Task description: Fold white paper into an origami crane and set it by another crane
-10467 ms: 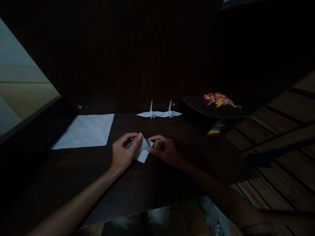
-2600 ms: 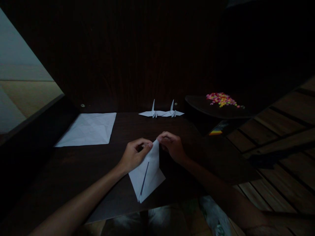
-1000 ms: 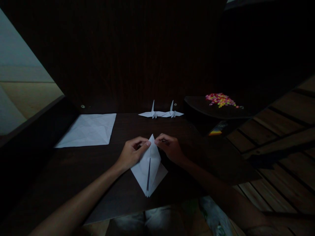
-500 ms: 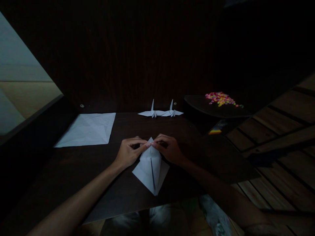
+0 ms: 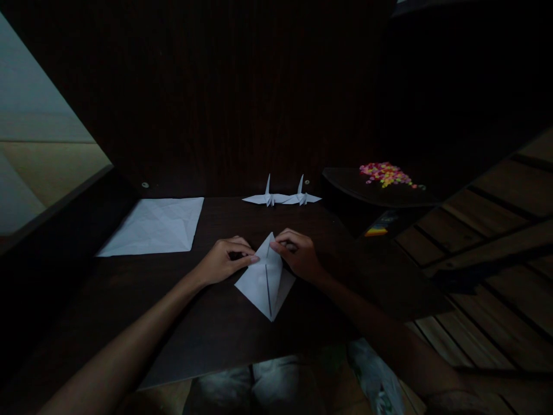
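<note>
A partly folded sheet of white paper point(image 5: 260, 283) lies on the dark table point(image 5: 207, 328) in front of me, its upper tip pointing away and a dark slit running down its middle. My left hand point(image 5: 224, 259) pinches its left edge between thumb and fingers. Near the upper tip, my right hand point(image 5: 298, 252) grips the right edge, thumb on top. The fingers beneath the paper are partly hidden. Beyond my hands, two white origami cranes point(image 5: 281, 199) stand side by side against the back panel.
A creased white paper sheet point(image 5: 155, 226) lies at the left. On a rounded dark shelf point(image 5: 345, 183) at the right is a pile of small colourful pieces point(image 5: 386, 174), with a yellow-orange item point(image 5: 376, 231) below. A raised side board point(image 5: 56, 213) borders the left.
The folded paper has shifted away from me and its upper part now lies flatter. My hands have moved apart from the tip, the left one down its edge.
</note>
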